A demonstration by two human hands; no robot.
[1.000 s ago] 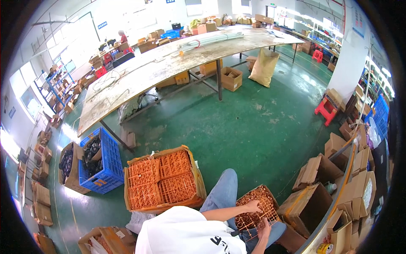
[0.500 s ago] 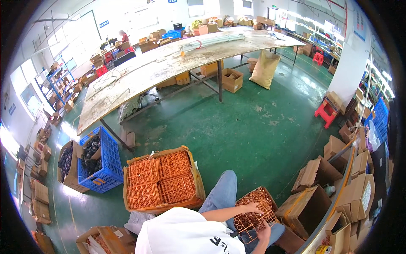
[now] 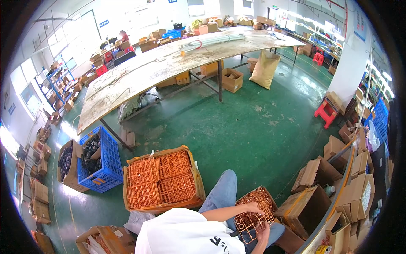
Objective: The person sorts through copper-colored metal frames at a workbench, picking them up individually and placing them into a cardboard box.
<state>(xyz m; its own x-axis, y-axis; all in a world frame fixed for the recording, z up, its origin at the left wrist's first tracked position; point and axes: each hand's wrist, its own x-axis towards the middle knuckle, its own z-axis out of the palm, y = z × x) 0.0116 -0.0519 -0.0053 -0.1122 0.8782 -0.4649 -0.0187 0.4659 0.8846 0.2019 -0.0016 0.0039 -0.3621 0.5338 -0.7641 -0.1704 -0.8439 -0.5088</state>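
A copper-coloured openwork frame (image 3: 245,222) of thin moulded bars and rings lies tilted over my lap, at the near edge of a small carton (image 3: 274,208) of loose copper-coloured pieces (image 3: 259,197). My left hand (image 3: 254,208) grips the frame's far side with bent fingers. At its right side, closer to me, my right hand (image 3: 262,232) has its fingers curled around the frame's edge. The fingertips of both hands are partly hidden. On my left stands a large carton (image 3: 198,186) packed with stacks of similar orange-copper frames (image 3: 175,188).
Blue crates (image 3: 111,163) with dark parts stand further left. Another carton (image 3: 120,237) sits at lower left. Open cartons (image 3: 305,209) crowd my right beside a curved bench edge (image 3: 344,169). A long worn table (image 3: 160,70) spans the far side; green floor (image 3: 237,127) lies between.
My right hand has shifted slightly up and left along the frame, and the frame has tilted a little. My left hand has barely moved.
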